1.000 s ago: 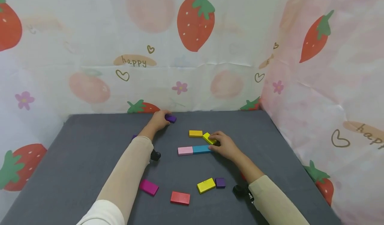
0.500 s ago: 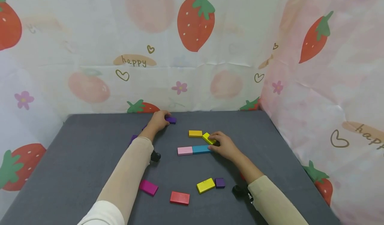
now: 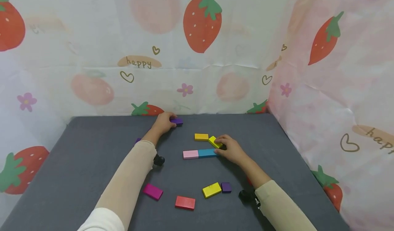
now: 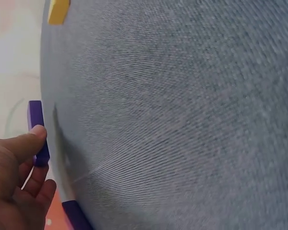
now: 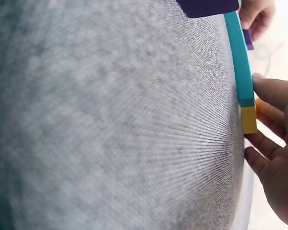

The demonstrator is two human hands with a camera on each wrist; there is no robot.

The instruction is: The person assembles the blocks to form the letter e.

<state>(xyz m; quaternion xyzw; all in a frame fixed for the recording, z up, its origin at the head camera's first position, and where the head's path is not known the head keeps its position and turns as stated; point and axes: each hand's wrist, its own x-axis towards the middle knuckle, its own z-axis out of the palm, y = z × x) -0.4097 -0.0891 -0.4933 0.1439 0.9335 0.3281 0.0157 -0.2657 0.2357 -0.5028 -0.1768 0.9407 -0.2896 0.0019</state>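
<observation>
At the far side of the table my left hand (image 3: pixel 163 124) pinches a purple block (image 3: pixel 177 122) between thumb and fingers. The left wrist view shows the thumb on that purple block (image 4: pixel 36 115), which looks raised off the cloth. My right hand (image 3: pixel 231 149) stays near the middle, its fingertips on a slanted yellow block (image 3: pixel 214 142). Its thumb is at the right end of a blue block (image 3: pixel 207 153), which lies end to end with a pink block (image 3: pixel 190 154). Fingers cover part of the yellow block; whether they squeeze it is unclear.
An orange-yellow block (image 3: pixel 201 137) touches the slanted yellow one. Nearer lie a magenta block (image 3: pixel 153 191), a red block (image 3: pixel 185 202), another yellow block (image 3: pixel 211 190) and a small purple block (image 3: pixel 226 187). My left arm partly hides a purple block (image 3: pixel 138 140). Fabric walls border the table.
The purple block in my left hand dipped slightly, then came back up and a little to the right. My right hand and the blocks on the table hold their places.
</observation>
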